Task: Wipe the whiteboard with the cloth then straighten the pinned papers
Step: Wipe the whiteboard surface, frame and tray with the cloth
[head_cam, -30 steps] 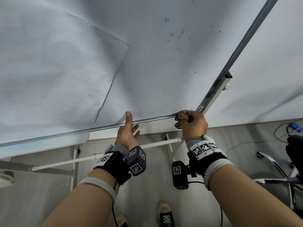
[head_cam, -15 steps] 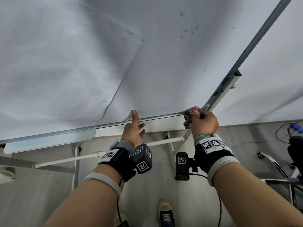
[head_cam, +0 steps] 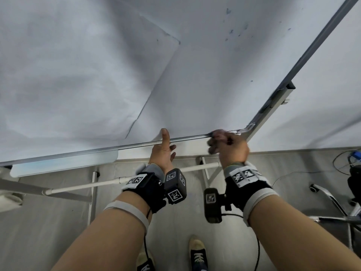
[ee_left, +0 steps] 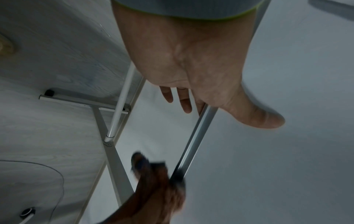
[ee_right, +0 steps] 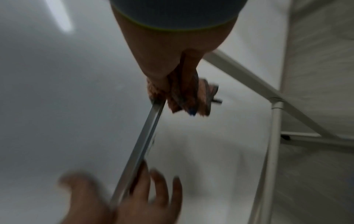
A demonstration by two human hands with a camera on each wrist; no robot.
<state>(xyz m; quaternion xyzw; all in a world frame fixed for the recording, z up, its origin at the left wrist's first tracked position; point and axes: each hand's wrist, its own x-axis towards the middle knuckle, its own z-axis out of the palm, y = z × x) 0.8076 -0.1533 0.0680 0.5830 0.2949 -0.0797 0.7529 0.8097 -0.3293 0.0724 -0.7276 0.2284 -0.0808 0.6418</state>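
The whiteboard point(head_cam: 205, 85) fills the upper head view, with faint blue marks point(head_cam: 234, 30) at its upper right. A large white paper point(head_cam: 78, 75) covers its left part, with its lower right edge lifting off the board. My right hand point(head_cam: 228, 147) grips a bunched pinkish-orange cloth point(head_cam: 217, 133) against the board's metal bottom frame point(head_cam: 117, 148), a little left of the right corner. The cloth point(ee_right: 184, 94) looks blurred in the right wrist view. My left hand point(head_cam: 164, 149) rests at the frame, thumb straight up on the board face and fingers point(ee_left: 184, 100) loose behind the rail.
A pen tray point(head_cam: 64, 165) hangs under the frame at left. Below the board run the stand's white crossbar point(head_cam: 97, 184) and legs. A chair base point(head_cam: 332, 202) and cables point(head_cam: 347, 159) lie on the floor at right. My shoes point(head_cam: 197, 251) show at the bottom.
My right hand has slid the cloth leftward along the bottom frame, away from the corner. My left hand has kept its place on the frame. The view has tilted slightly.
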